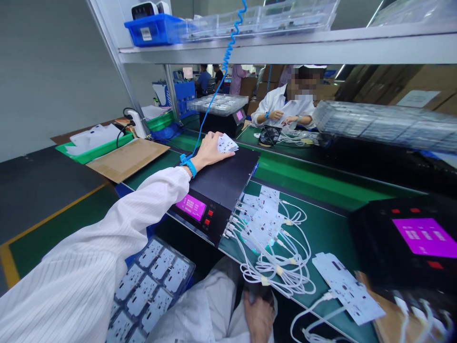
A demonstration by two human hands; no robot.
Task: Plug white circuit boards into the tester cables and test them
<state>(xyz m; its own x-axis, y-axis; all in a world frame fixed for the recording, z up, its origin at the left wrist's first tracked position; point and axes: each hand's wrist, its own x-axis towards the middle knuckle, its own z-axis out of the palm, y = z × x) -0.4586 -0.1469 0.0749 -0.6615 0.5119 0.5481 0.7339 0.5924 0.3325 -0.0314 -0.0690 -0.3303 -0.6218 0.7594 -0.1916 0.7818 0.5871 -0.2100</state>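
Observation:
My left hand (210,150), with a blue wrist strap, reaches over the black box (217,174). Its fingers are closed on a small stack of white circuit boards (227,144) at the far end of the box. Low in the view, near my lap, is my right hand (259,314); its fingers are in shadow and partly hidden. Beside the box lie several white circuit boards (264,224), with white cables (285,271) running from the box's side and bunched in loops. A pink screen (193,207) glows on the box's front.
A tray of boards (153,281) sits below the bench edge at left. Another black tester (410,238) stands right, near more cabled boards (348,288). A coiled blue cord (228,52) hangs down. A shelf (250,51) crosses above. Opposite sits a co-worker (285,107).

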